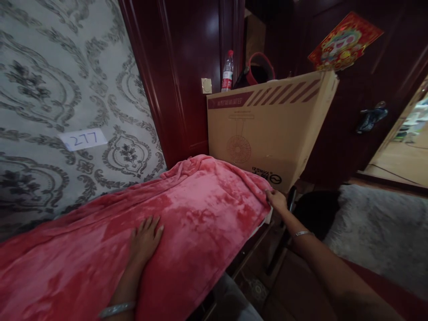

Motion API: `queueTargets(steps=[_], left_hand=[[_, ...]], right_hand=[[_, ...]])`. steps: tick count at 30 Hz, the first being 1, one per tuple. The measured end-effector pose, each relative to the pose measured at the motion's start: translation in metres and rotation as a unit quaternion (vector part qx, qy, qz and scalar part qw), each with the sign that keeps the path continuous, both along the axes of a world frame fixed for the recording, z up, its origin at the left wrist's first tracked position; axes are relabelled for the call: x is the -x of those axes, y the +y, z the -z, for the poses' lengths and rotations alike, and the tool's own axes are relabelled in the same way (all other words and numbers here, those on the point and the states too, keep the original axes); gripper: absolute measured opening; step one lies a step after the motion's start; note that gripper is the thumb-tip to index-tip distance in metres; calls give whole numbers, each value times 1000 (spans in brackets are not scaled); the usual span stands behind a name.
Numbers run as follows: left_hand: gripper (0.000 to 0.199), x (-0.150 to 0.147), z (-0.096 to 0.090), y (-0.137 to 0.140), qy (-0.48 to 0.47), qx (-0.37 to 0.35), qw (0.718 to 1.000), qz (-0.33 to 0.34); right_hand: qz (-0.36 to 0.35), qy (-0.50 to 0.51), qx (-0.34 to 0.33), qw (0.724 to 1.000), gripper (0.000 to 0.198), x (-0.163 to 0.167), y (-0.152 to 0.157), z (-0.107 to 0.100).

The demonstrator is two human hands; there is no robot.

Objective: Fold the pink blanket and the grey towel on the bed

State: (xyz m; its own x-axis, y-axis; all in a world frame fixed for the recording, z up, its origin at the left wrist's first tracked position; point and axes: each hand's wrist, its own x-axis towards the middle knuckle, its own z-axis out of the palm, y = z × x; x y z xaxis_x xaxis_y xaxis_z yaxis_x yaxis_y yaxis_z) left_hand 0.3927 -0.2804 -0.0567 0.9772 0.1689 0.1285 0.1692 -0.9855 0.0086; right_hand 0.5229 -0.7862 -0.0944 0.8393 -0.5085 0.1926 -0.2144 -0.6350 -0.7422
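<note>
A pink-red plush blanket (194,223) lies spread over a long surface along the wall, its far edge bunched up in folds. My left hand (146,238) rests flat on top of the cloth, fingers stretched out. At the blanket's far right corner, my right hand (277,200) pinches the edge between thumb and fingers. Just behind that corner stands a big cardboard box (261,129) with a fan drawing on its side. What lies under the blanket is mostly hidden; a bit of white shows below its right edge.
A plastic bottle with a red cap (228,73) shows above the box's top edge. Patterned wallpaper (43,89) with a paper marked 277 (83,139) is on the left. Grey fluffy fabric (374,236) lies at right, near a dark red door (347,98).
</note>
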Motion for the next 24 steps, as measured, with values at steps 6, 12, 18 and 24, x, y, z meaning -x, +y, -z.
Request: queueTargets(steps=[6, 12, 18, 24], left_hand=[[55, -1, 5, 1, -25, -2, 1000, 5], [54, 0, 6, 1, -26, -6, 1000, 1], [54, 3, 2, -2, -16, -2, 1000, 3], [54, 2, 3, -1, -16, 6, 1000, 1]], right_hand=[[-64, -30, -18, 997, 58, 1, 8, -4], [-127, -52, 20, 990, 50, -16, 25, -31], [-64, -28, 99, 993, 39, 2, 3, -50], [71, 71, 102, 990, 50, 17, -21, -33]])
